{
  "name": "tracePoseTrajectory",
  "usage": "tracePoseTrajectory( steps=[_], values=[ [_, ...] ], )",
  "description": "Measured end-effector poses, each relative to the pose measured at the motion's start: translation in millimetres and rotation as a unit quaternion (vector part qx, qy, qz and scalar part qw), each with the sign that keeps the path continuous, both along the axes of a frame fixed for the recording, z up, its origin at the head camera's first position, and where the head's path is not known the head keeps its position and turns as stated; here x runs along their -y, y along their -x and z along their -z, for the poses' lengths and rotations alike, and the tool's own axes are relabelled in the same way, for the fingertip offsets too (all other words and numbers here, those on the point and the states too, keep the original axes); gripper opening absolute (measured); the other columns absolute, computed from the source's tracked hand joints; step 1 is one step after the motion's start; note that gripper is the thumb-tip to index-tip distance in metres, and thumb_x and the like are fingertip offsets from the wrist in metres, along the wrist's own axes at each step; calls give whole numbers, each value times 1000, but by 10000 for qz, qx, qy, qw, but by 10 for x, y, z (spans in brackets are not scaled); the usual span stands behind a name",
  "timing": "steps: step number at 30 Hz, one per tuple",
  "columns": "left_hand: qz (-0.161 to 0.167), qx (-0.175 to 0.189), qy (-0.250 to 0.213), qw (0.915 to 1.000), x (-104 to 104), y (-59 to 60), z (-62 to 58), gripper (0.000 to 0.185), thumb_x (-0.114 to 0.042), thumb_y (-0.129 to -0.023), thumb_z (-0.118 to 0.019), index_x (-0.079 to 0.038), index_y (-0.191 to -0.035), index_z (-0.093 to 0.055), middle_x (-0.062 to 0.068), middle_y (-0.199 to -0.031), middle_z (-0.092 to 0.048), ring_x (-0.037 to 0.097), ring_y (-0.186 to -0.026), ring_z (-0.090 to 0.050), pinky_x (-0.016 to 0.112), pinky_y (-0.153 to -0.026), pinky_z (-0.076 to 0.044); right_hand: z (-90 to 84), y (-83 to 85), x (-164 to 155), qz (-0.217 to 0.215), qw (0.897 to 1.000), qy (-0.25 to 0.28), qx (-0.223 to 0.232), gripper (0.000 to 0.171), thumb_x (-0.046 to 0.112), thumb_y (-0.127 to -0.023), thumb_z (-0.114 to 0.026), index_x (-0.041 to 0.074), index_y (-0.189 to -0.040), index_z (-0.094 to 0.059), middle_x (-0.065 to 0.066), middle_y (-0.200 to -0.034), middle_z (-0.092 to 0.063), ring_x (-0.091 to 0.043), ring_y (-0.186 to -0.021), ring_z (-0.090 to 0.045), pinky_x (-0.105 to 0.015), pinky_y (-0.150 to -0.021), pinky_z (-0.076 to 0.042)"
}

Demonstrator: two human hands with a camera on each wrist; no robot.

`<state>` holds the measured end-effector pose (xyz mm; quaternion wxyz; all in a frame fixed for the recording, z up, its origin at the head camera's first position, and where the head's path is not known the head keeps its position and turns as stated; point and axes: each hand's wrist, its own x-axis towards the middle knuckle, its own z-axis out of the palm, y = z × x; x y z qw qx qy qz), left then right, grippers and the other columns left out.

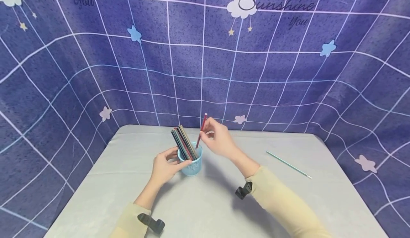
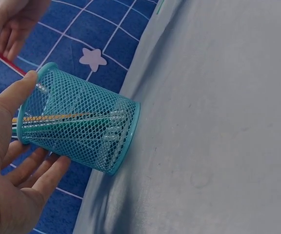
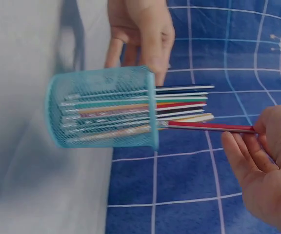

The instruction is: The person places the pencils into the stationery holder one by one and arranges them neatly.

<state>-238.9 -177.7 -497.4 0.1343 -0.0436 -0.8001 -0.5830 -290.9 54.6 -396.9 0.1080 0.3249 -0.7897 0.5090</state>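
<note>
A light-blue mesh pencil cup (image 1: 192, 168) stands on the table, with a bundle of pencils (image 1: 184, 142) in it leaning to the left. My left hand (image 1: 164, 169) grips the cup near its rim, thumb at the front and fingers round the far side. Between thumb and fingers my right hand (image 1: 221, 139) pinches a red pencil (image 1: 204, 121) above the cup's right side. In the right wrist view the silver-banded end of the red pencil (image 3: 204, 126) is at the cup's mouth, beside the other pencils (image 3: 184, 104).
To the right on the pale tabletop (image 1: 256, 213) lies a single green pencil (image 1: 288, 164) with a white end. A blue-purple curtain (image 1: 192, 60) with a grid and star pattern hangs behind the table and along both sides.
</note>
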Motion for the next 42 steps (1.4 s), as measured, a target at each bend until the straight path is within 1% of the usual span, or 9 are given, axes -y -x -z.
tracePoseTrajectory(
  steps=[4,8,10,15,22,28,33,38,42],
  values=[
    [-20,-53,20,10000,-11,0,1,66,-16,-73,-100,0,-130,-72,24,-118,-78,39,-109,-77,45,-91,-69,110,45,71,-87,9973,-721,-125,8,2,-97,-68,4,-101,-61,-11,-97,-75,-23,-91,-77,-20,-78,-67],
    [-20,-99,59,9999,-13,-1,2,65,-16,-74,-99,1,-131,-72,25,-118,-78,40,-110,-77,44,-90,-69,229,81,122,-158,9884,-1489,-246,10,5,-98,-72,6,-100,-62,-9,-95,-77,-19,-87,-77,-14,-75,-63],
    [-17,-79,61,9999,-11,-4,-1,65,-16,-74,-100,0,-131,-72,24,-118,-78,40,-110,-77,44,-90,-69,273,86,150,-221,9842,-1741,-249,10,6,-98,-73,6,-98,-63,-8,-93,-78,-17,-85,-76,-13,-74,-62],
    [-10,-18,71,10000,-4,-16,-10,65,-16,-74,-100,-2,-131,-73,23,-119,-78,39,-111,-77,41,-91,-69,321,91,231,-222,9770,-2107,-226,11,7,-98,-74,8,-97,-63,-5,-92,-78,-14,-83,-75,-15,-74,-62],
    [-28,-2,92,10000,-1,-21,-15,66,-18,-74,-100,-2,-132,-72,23,-120,-78,39,-111,-77,41,-90,-69,294,91,353,-187,9645,-2583,-517,13,6,-96,-76,7,-95,-63,-7,-91,-78,-16,-82,-75,-16,-72,-63],
    [-24,-24,141,9999,-3,-23,-19,67,-19,-74,-100,-1,-132,-72,23,-120,-78,40,-110,-77,42,-90,-69,284,94,432,-88,9559,-2849,-713,13,7,-97,-76,7,-94,-62,-8,-90,-78,-17,-80,-75,-19,-69,-63],
    [5,-45,126,9999,-7,-15,-23,67,-18,-76,-99,1,-133,-71,25,-120,-77,41,-111,-77,43,-90,-69,298,115,476,70,9550,-2875,-734,13,8,-97,-76,7,-94,-63,-8,-89,-78,-17,-78,-74,-20,-68,-63],
    [4,47,71,10000,-3,-24,-24,67,-18,-75,-99,-1,-134,-71,23,-122,-77,39,-112,-76,42,-92,-68,311,121,499,161,9570,-2810,-699,10,7,-96,-76,4,-97,-66,-9,-90,-78,-18,-80,-75,-22,-71,-65],
    [4,31,82,10000,2,-29,-15,67,-18,-75,-99,-1,-134,-71,23,-122,-77,39,-112,-76,43,-92,-68,297,128,461,131,9655,-2562,-459,7,5,-96,-74,4,-98,-67,-8,-90,-77,-15,-78,-73,-17,-69,-62]
  ],
)
